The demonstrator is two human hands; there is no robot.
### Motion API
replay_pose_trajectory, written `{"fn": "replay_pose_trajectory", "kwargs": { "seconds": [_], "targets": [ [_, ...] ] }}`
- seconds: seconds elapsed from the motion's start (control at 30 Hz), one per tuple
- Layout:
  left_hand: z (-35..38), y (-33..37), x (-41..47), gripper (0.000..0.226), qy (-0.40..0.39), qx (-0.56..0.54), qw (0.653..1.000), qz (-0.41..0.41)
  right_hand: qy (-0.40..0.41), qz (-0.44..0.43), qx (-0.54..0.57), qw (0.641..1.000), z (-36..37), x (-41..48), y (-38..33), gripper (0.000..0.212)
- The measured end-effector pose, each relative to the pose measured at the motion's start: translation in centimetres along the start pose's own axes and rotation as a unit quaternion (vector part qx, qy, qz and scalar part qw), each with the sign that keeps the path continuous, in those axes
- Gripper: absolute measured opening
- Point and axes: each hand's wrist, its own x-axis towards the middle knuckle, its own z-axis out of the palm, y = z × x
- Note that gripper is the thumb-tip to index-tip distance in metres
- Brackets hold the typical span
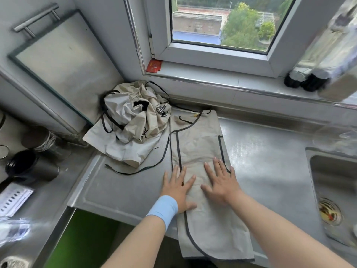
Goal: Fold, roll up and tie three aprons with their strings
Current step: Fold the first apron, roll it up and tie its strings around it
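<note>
Smoothing the first apron: folded, not yet rolled or tied.

Pressing on the long beige fabric apron with black trim [201,144] with the left hand [178,187] and right hand [220,182], both laid flat, fingers straight and spread, gripping nothing. Lies folded into a narrow strip along the dull steel counter [260,151], far end toward the window wall, near end hanging over the front edge. Looks like folding all but finished here, with rolling up and tying with the thin black string [135,172] trailing off to the left yet to come. Leaves a crumpled heap of beige cloth with black ties [133,124] in the back left corner, just beside the strip and seemingly touching it. Probably the other two aprons, though impossible to count. No rolled or tied bundle anywhere in view, so judged early in the job.
</note>
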Motion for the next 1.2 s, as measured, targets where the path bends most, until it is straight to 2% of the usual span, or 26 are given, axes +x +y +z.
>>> {"fn": "replay_pose_trajectory", "kwargs": {
  "seconds": [0.1,0.23,0.3,0.4,0.47,0.53,0.6,0.67,0.7,0.77,0.83,0.9,0.93,1.0,1.1,1.17,1.2],
  "targets": [
    [-0.2,0.9,-0.8,0.094,0.006,-0.03,0.999,-0.033,0.043,0.008,0.033,0.998,0.7,-1.0,0.5,0.093],
    [0.1,1.8,-0.7,0.102,-0.018,-0.057,0.997,-0.047,0.122,-0.036,0.027,0.992,4.6,-5.2,2.4,0.075],
    [-0.2,1.5,0.0,0.106,-0.032,-0.049,0.998,-0.032,0.118,-0.058,0.02,0.991,6.4,-7.4,3.1,0.07],
    [-1.5,1.3,0.6,0.105,-0.03,-0.014,0.999,-0.012,0.123,-0.027,0.026,0.992,7.5,-9.3,2.7,0.069],
    [-1.9,2.0,-0.1,0.096,0.027,0.02,0.999,-0.003,0.123,-0.008,0.019,0.992,7.7,-10.0,2.1,0.068],
    [-1.2,2.9,-1.5,0.084,0.083,0.007,0.995,0.051,0.121,-0.021,0.019,0.992,7.9,-10.7,1.5,0.067],
    [0.6,3.6,-3.2,0.07,0.098,-0.009,0.987,0.124,0.157,-0.051,0.007,0.986,8.1,-11.5,1.0,0.06],
    [2.3,3.8,-4.7,0.054,0.111,-0.017,0.985,0.128,0.193,-0.076,-0.004,0.978,8.0,-12.6,0.4,0.054],
    [2.9,3.8,-5.3,0.048,0.117,-0.032,0.987,0.101,0.189,-0.095,-0.003,0.977,8.0,-13.4,0.3,0.055],
    [3.5,3.8,-6.4,0.041,0.128,-0.056,0.989,0.058,0.139,-0.13,-0.009,0.982,7.9,-15.1,0.2,0.072],
    [3.6,4.0,-7.5,0.038,0.134,-0.044,0.988,0.056,0.089,-0.145,-0.055,0.984,7.6,-16.3,0.2,0.091],
    [3.6,4.1,-8.6,0.039,0.13,-0.057,0.987,0.081,0.058,-0.141,-0.087,0.985,7.1,-16.8,-0.2,0.096],
    [3.4,4.3,-9.3,0.041,0.114,-0.075,0.986,0.097,0.047,-0.137,-0.087,0.986,6.8,-16.8,-0.3,0.093],
    [3.0,4.9,-10.7,0.061,0.062,-0.099,0.984,0.131,0.038,-0.135,-0.067,0.988,6.2,-17.3,-0.7,0.075],
    [2.3,5.9,-12.3,0.095,-0.009,-0.077,0.986,0.15,0.071,-0.1,0.032,0.992,5.0,-17.7,-0.9,0.032],
    [1.7,6.3,-12.8,0.101,-0.027,-0.085,0.987,0.137,0.081,-0.047,0.081,0.992,3.3,-17.6,-1.2,0.021],
    [1.1,6.4,-13.1,0.094,-0.025,-0.106,0.987,0.122,0.078,-0.031,0.097,0.992,2.1,-17.5,-1.3,0.021]
  ]
}}
